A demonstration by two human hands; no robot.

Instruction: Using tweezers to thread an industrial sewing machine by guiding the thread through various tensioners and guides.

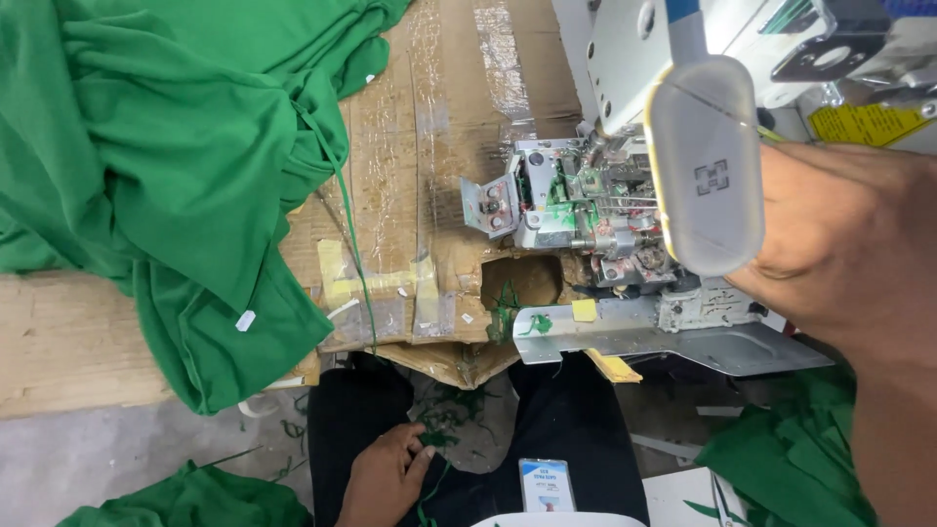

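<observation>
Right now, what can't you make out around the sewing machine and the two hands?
All head view:
- Right hand: fingertips hidden behind the machine's white lamp cover; what it touches is unclear.
- Needle area: too cluttered and small to tell.
- Left hand: on green thread scraps at the lap; grip unclear.
- Green fabric pile: cut off by the left and top edges.

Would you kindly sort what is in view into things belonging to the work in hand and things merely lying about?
In use:
left hand touching green thread scraps
right hand at the sewing machine

Lying about:
green fabric pile
taped cardboard
badge card
</observation>
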